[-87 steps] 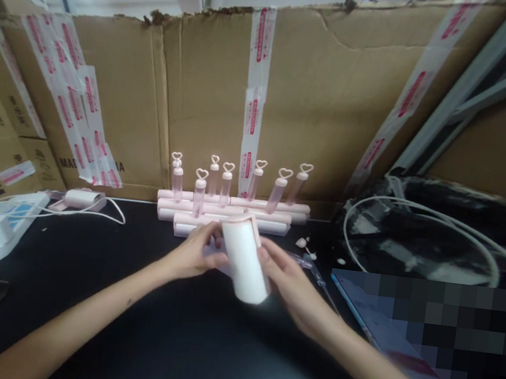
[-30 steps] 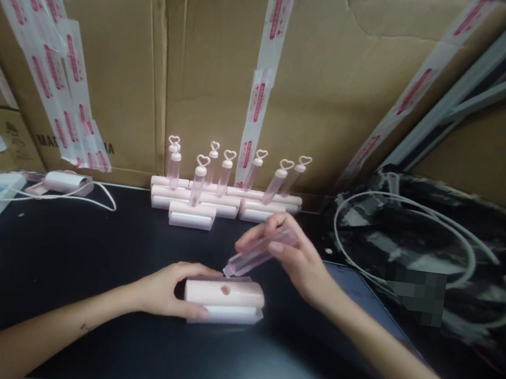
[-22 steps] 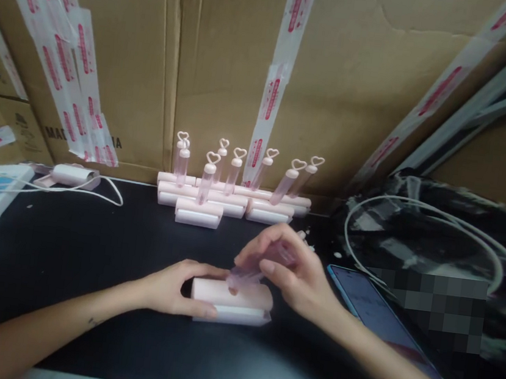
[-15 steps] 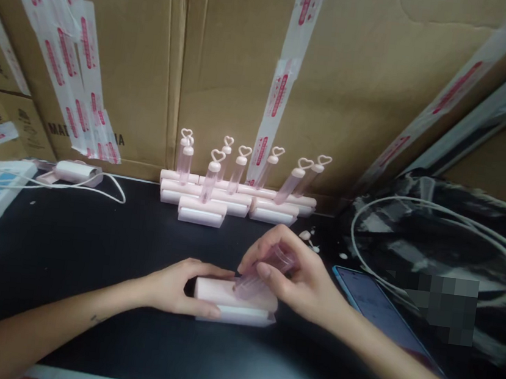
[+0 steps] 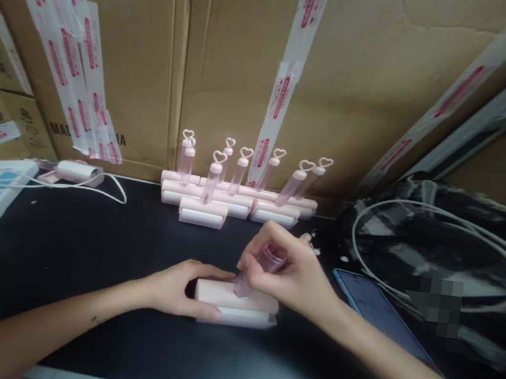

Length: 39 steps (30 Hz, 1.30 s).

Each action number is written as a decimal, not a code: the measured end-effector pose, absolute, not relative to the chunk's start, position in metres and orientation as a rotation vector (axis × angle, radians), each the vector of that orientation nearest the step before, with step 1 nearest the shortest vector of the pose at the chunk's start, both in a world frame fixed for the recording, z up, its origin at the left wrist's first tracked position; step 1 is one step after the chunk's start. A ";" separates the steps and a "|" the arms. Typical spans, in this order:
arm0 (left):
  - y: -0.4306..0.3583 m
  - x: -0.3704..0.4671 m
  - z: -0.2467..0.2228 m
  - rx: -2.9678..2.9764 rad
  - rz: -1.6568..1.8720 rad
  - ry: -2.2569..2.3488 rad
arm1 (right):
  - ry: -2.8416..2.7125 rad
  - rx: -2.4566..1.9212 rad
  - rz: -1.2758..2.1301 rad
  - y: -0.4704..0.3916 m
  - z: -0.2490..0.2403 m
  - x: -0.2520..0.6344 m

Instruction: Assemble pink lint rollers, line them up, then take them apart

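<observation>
On the black table lies a pale pink lint roller head [image 5: 221, 297] with a white strip along its front. My left hand [image 5: 179, 288] grips its left end, thumb in front and fingers behind. In my right hand [image 5: 287, 264] is a clear pink handle tube [image 5: 273, 256], its open end up. The tube leans to the right, and its lower end meets the top of the roller head; whether it is seated there I cannot tell. Behind stand several similar lint rollers [image 5: 203, 207] with heart-loop caps on their upright tubes.
A large taped cardboard box [image 5: 232, 58] forms the back wall. To the right lie a phone [image 5: 376, 309] and a coiled white cable [image 5: 355, 227]. Small pale bits [image 5: 344, 259] are scattered nearby. At left are a white power strip [image 5: 10, 175] and a small pink-white device [image 5: 77, 171].
My right fingers have closed more tightly around the tube, and its open rim now shows clearly. My left hand and the roller head stay in place.
</observation>
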<state>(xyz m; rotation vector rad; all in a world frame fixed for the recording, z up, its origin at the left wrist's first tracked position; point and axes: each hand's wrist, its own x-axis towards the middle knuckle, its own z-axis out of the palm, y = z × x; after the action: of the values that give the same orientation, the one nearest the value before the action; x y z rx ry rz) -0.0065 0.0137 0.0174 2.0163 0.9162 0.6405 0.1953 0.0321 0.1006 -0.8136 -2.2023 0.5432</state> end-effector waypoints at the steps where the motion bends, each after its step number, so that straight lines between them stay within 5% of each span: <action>1: 0.014 -0.007 0.017 2.019 0.644 0.916 | -2.187 -0.815 0.544 0.031 0.100 0.194; 16: 0.013 -0.008 0.018 1.939 0.679 0.856 | -1.902 -0.375 1.626 0.039 0.074 0.188; 33: 0.010 -0.007 0.013 1.873 0.693 0.862 | -1.364 -0.666 1.388 0.018 0.057 0.154; 39: 0.014 -0.009 0.013 1.922 0.671 0.910 | -1.817 -0.600 1.119 0.035 0.067 0.182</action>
<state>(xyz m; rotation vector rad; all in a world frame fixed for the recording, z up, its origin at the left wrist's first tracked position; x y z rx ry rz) -0.0088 0.0136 0.0134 1.9215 0.9101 0.6707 0.1819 0.0351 0.0665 -0.6000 -1.8170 1.1192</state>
